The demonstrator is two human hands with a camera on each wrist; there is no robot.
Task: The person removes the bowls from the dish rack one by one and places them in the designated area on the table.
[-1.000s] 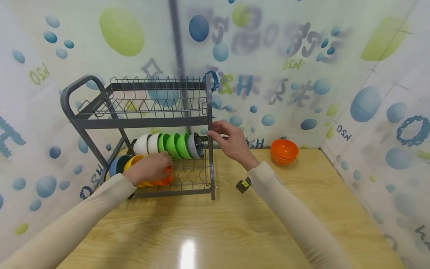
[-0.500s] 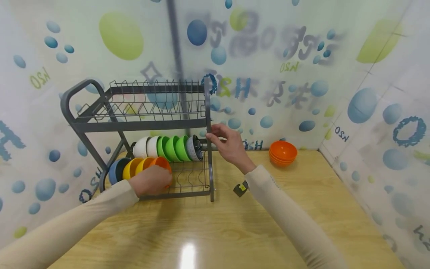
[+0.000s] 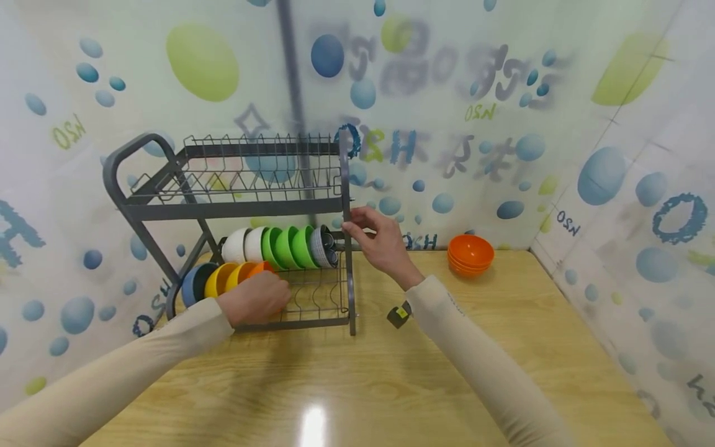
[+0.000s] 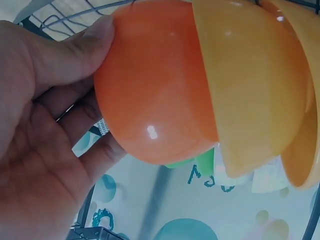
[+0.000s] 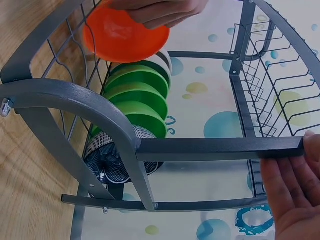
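Observation:
On the lower tier of a grey dish rack point(image 3: 240, 210), my left hand point(image 3: 254, 298) holds an orange bowl point(image 4: 155, 85) that stands on its side. In the left wrist view the thumb lies on the bowl's outer wall, with the fingers along its far side. Yellow bowls point(image 4: 250, 85) stand against it, and a blue bowl point(image 3: 192, 285) ends that row at the left. My right hand point(image 3: 382, 239) pinches the rack's right upright between thumb and fingers; the right wrist view shows the fingers on the grey bar point(image 5: 220, 149).
Behind stand white bowls point(image 3: 236, 245), green bowls point(image 3: 286, 248) and patterned dark bowls point(image 5: 120, 160). The rack's upper tier point(image 3: 262, 167) is bare wire. Stacked orange bowls point(image 3: 470, 256) sit at the table's back right. A small black block point(image 3: 398, 315) is by the right sleeve.
My left hand has come down from above the orange bowl to its right front side, uncovering the yellow bowls. The right hand keeps its hold on the rack. The head view has shifted slightly.

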